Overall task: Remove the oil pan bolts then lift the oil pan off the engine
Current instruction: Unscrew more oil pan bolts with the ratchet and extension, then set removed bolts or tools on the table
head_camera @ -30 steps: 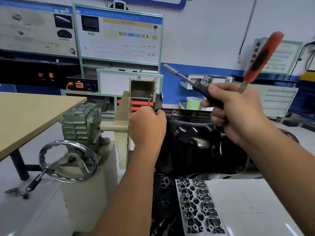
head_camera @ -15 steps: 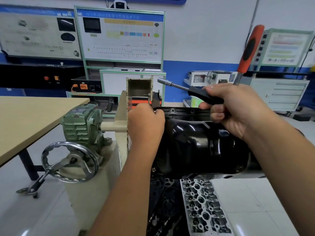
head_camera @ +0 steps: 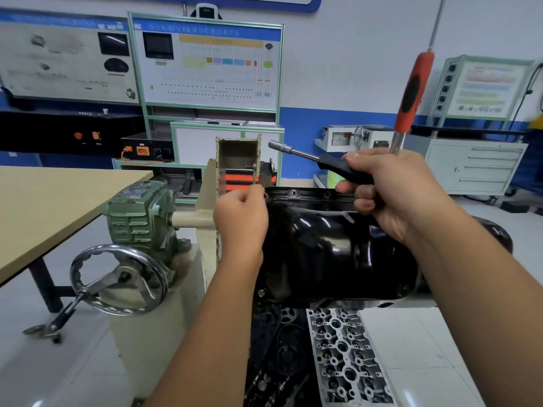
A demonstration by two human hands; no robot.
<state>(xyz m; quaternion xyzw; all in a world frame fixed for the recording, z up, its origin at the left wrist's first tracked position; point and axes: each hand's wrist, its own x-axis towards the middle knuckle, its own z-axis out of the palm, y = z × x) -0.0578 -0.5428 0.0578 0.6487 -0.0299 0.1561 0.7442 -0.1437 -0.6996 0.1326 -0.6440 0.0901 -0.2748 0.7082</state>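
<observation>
A: Left side, items?
B: Wooden table (head_camera: 58, 201); green gearbox (head_camera: 141, 212) with steel handwheel (head_camera: 117, 280) below it.

A: Centre?
B: Left hand (head_camera: 239, 218), fingers curled and pinching at the left end of the oil pan's far rim; whether it holds a bolt, cannot tell. Black oil pan (head_camera: 323, 254) seated on the engine (head_camera: 349, 356), on the stand.

A: Right?
B: Right hand (head_camera: 393, 189), above the pan, grips two tools: black-handled nut driver (head_camera: 311, 160) pointing left, orange-handled tool (head_camera: 412, 92) pointing up.
</observation>
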